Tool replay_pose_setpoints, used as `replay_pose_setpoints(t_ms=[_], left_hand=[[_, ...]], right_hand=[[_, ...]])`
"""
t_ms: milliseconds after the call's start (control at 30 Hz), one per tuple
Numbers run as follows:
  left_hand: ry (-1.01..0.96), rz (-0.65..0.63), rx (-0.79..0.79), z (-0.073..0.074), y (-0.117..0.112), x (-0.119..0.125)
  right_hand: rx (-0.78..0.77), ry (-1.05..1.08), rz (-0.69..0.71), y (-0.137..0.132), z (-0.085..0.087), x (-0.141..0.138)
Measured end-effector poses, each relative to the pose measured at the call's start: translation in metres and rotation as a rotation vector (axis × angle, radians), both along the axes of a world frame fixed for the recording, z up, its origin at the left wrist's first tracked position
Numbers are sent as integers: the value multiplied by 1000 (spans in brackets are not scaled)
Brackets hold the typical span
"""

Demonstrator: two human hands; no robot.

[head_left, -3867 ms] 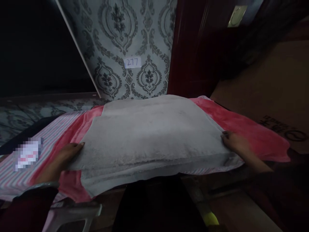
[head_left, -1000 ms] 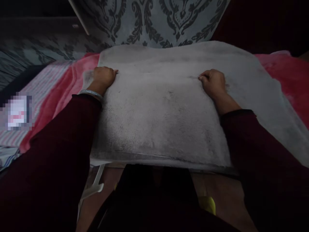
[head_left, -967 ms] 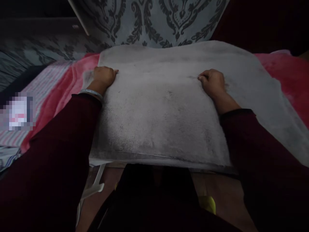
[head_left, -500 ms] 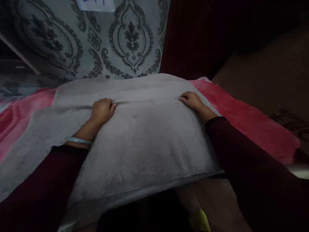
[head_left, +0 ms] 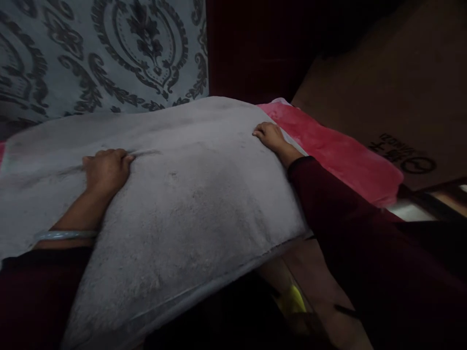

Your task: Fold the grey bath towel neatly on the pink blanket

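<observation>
A light grey plush blanket (head_left: 204, 209) lies spread before me, its front edge hanging over the side nearest my body. My left hand (head_left: 107, 170), with a pale bangle (head_left: 65, 235) on the wrist, has its fingers curled into the blanket where a crease runs across it. Toward the blanket's right edge, my right hand (head_left: 270, 136) pinches the fabric between thumb and fingers. Under the grey layer a red and pink blanket (head_left: 343, 146) sticks out at the right, and a sliver of it shows at the far left.
A patterned grey-blue panel (head_left: 146, 48) rises behind the blanket, beside a dark red surface (head_left: 251, 48). On the right stands a large brown cardboard box (head_left: 379, 92) with dark printing. Something yellow (head_left: 296, 299) shows low down near the floor.
The view has turned to the right, so the scene sits further left. My hands are somewhat wider apart on the grey blanket, and the left fingers look more tightly curled.
</observation>
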State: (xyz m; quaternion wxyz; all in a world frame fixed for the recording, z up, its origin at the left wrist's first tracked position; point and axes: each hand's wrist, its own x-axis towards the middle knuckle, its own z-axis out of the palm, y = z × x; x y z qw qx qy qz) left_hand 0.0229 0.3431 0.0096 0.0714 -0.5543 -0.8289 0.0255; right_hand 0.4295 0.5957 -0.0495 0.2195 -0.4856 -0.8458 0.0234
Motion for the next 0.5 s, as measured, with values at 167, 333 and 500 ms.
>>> replay_pose_setpoints(t_ms=[167,333,500], left_hand=[[8,22,19,1,3,1],[27,20,57,-2,5,-1],[20,37,64,-7,9,-10]], right_hand=[[-40,-79,67,6,14,17],[-23,-136,43,10,26,29],[-34,-150,11,13,22,26]])
